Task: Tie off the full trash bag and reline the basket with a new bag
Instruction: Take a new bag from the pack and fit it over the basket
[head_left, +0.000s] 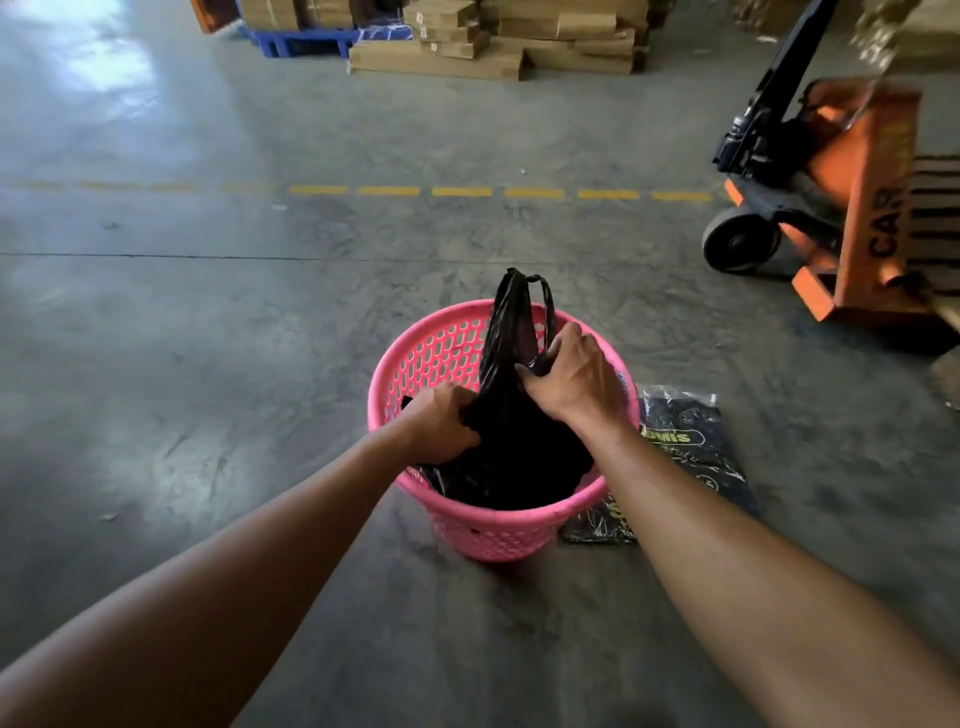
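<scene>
Basket on floor, bag inside.
Packet of bags just right of basket; pallet jack far right beyond; stacked cartons well behind, past floor line.

An orange pallet jack stands right; cardboard boxes stacked beyond.

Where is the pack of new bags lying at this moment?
In the head view, the pack of new bags lies flat on the floor, against the right side of the pink basket, partly hidden by the right forearm.
</scene>
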